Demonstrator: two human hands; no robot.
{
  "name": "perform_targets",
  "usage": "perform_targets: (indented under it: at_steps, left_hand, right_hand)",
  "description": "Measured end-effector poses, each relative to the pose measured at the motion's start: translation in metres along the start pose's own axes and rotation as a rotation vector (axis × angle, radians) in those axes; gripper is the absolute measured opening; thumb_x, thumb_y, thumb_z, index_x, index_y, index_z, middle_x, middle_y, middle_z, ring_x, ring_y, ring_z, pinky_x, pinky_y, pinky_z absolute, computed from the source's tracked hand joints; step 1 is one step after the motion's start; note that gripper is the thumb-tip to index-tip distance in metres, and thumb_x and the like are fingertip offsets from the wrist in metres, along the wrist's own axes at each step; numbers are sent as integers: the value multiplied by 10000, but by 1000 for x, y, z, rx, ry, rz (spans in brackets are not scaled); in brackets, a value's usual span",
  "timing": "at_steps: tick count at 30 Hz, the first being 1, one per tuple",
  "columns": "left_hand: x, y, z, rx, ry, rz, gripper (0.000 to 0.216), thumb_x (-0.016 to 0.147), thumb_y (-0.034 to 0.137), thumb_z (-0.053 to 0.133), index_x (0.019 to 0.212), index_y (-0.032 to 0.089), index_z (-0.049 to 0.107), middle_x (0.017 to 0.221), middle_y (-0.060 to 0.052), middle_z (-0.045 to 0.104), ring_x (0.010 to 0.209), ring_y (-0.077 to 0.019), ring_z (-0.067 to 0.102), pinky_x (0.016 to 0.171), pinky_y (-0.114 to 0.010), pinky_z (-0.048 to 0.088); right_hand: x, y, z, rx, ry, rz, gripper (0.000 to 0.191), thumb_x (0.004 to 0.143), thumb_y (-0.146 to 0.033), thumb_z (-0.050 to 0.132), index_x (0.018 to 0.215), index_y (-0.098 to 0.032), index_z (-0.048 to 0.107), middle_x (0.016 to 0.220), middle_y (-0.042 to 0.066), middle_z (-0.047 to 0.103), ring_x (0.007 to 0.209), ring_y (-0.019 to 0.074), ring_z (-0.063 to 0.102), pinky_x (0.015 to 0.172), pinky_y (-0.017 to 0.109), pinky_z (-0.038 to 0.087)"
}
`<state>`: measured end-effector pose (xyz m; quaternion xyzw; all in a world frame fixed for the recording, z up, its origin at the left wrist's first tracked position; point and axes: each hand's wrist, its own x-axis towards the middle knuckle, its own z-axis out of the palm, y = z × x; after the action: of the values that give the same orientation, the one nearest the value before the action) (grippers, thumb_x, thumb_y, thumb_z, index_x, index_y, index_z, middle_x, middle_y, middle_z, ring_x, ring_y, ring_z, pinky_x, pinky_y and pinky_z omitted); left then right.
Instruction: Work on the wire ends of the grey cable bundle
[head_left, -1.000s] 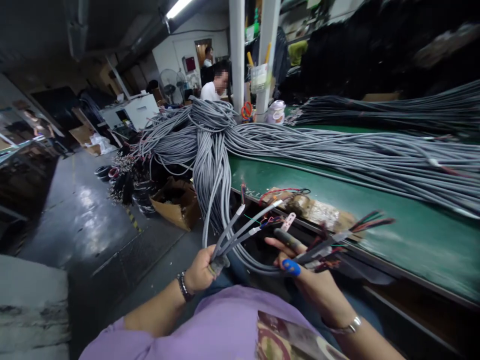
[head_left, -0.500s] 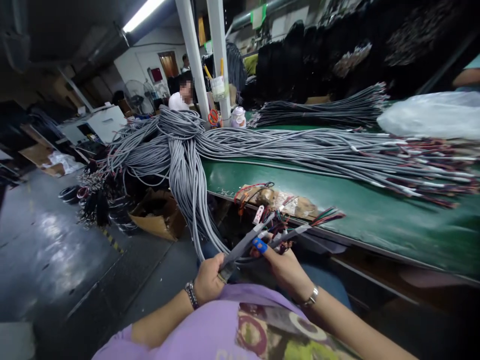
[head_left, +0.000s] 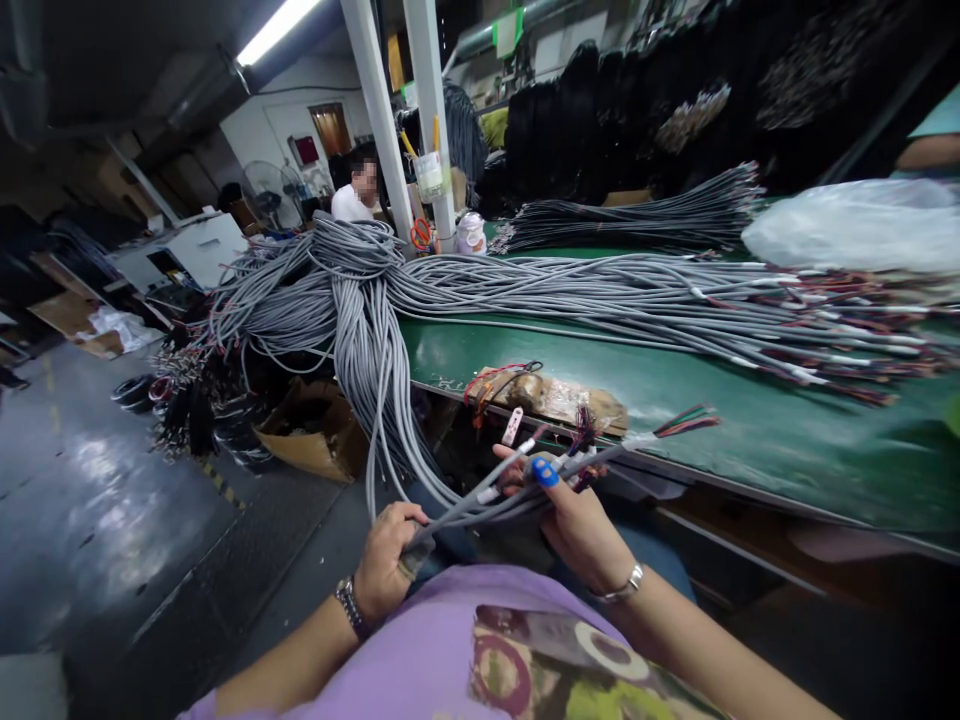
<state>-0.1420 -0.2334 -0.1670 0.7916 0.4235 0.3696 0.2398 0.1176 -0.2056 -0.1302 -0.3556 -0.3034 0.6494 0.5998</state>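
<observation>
You have dim light from a far ceiling tube [head_left: 277, 30], glare on the left floor [head_left: 105, 465], and a blackened near-right corner.

Lit ceiling tube [head_left: 277, 32], shiny floor [head_left: 94, 475]

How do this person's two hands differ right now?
The right hand has a blue covering on its thumb; no blue one shows on the left hand.
The left hand has a dark bracelet at its wrist, the right hand a silvery bracelet.
The right hand grips close to the coloured wire ends, the left hand farther back.
Both hold grey cables.
</observation>
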Motion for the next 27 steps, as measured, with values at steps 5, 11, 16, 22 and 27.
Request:
perform_targets:
  at_steps: [5, 11, 16, 22, 27]
  left_hand:
    - [-16, -16, 1, 29, -51, 17, 326, 916, 460, 483, 812, 180, 615, 1043, -119, 634, 1129, -274, 556, 999, -446, 424]
    - [-2, -15, -2, -148, -436, 20, 458, 946, 550, 386, 1005, 177, 644, 1025, -91, 668, 1006, -217, 631, 1177, -496, 208]
    - [2, -21, -34, -488, -55, -417, 535, 929, 609, 372, 1062, 155, 622, 1065, -139, 683, 904, -229, 671, 747, -341, 526]
    - [26, 6, -44, -54, -119, -449, 355, 950, 456, 406, 844, 165, 578, 637, -7, 605, 479, -110, 514, 529, -237, 398]
    - [60, 44, 10, 366, -481, -252, 189, 919, 305, 421, 982, 180, 547, 805, -84, 690, 725, -239, 660, 639, -306, 445]
  right_hand:
    - [0, -5, 6, 45, -57, 31, 425, 657, -513, 819, 893, -162, 782, 647, 30, 635, 585, 146, 565, 498, 259, 509]
    - [3, 4, 3, 22, 9, 20, 326, 606, -445, 868, 719, -175, 725, 652, 21, 645, 620, 143, 560, 615, 274, 490]
    - [2, 2, -3, -27, -114, -26, 341, 659, -471, 824, 650, -190, 630, 645, 2, 568, 649, 155, 514, 654, 306, 457]
    - [-3, 4, 3, -149, -202, -11, 360, 665, -505, 809, 770, -201, 647, 717, 22, 608, 691, 179, 548, 651, 315, 455]
    - [-5, 7, 4, -123, -88, -21, 406, 630, -480, 843, 892, -205, 700, 794, 44, 675, 758, 209, 609, 739, 353, 489]
